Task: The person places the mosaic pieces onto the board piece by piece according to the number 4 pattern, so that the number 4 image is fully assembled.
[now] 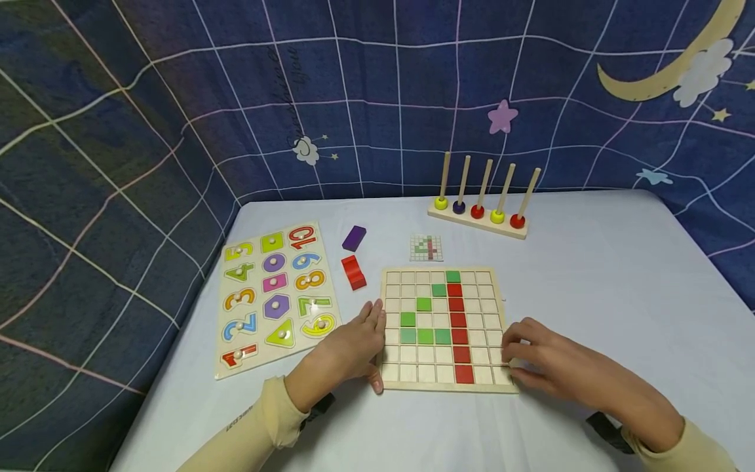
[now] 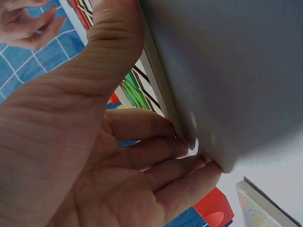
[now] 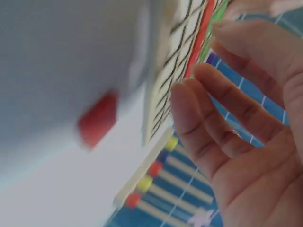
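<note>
A wooden grid board (image 1: pixel 448 387) lies on the white cloth, with a column of red square tiles (image 1: pixel 458 320) and several green tiles (image 1: pixel 425 336) in its squares. My left hand (image 1: pixel 354 344) rests along the board's left edge, fingers extended and thumb near the lower corner. Beside the right edge is my right hand (image 1: pixel 545 354), its fingers loosely bent. The right wrist view shows nothing between those fingers (image 3: pixel 189 113). A blurred red piece (image 3: pixel 98 120) appears against the white cloth there; in the head view it is hidden.
Left of the board lie a number-and-shape puzzle (image 1: pixel 265 357), a red block (image 1: pixel 354 273) and a purple block (image 1: pixel 354 238). Behind it are a small pattern card (image 1: pixel 426 248) and a peg stand (image 1: pixel 478 219) with coloured beads. A dark curtain (image 1: pixel 366 105) hangs at the back.
</note>
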`<action>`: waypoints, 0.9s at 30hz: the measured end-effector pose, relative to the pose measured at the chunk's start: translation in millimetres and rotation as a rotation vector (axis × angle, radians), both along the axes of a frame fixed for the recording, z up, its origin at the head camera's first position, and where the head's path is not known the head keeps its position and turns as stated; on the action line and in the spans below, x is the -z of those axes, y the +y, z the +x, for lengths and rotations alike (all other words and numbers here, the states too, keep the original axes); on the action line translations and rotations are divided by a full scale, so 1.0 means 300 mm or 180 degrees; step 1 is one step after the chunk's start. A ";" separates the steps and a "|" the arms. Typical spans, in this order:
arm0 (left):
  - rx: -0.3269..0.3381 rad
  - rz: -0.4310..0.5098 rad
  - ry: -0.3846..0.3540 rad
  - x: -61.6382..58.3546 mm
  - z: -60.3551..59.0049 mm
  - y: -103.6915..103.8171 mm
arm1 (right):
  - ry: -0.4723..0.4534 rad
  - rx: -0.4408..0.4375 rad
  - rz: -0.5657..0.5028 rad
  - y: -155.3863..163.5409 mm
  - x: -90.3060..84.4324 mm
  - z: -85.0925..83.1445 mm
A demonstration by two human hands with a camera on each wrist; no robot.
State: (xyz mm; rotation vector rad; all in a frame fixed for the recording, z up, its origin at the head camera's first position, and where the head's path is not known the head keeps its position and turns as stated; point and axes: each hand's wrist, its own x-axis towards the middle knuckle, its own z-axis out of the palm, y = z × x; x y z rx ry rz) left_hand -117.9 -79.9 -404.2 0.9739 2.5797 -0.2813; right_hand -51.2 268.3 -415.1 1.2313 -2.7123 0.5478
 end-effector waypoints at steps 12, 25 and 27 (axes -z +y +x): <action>-0.0093 -0.0027 -0.0027 -0.003 0.004 0.008 | -0.0670 0.0809 0.0293 0.182 -0.001 0.004; -0.0031 -0.0031 0.0002 -0.001 0.004 0.004 | -0.0102 0.0172 -0.0330 0.179 0.083 -0.034; -0.0051 -0.0038 -0.0010 -0.002 0.002 0.005 | -0.0070 0.0239 -0.0240 0.166 0.068 -0.037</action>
